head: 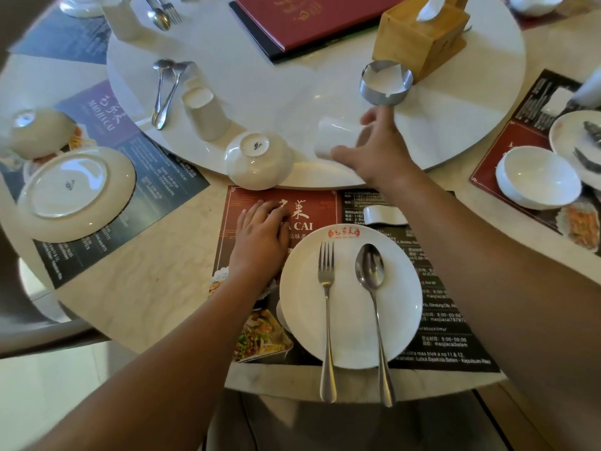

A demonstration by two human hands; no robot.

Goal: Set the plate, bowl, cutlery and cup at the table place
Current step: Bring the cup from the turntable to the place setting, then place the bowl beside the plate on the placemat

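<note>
Steel fork (327,307) and spoon (374,301) overhang the beige table (146,304) edge, bottom centre; left hand (260,236) lies flat on red placemat (247,203); right hand (377,154) grips white cup (335,133), upper centre.

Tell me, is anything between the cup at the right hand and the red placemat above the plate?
Nothing blocks the straight way. The right hand grips the cup on the turntable; the placemat below lies bare between the left hand and the white rest. The overturned bowl stands aside, left.

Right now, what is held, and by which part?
The right hand grips the small white ceramic cup round its side; the left hand holds nothing.
</note>
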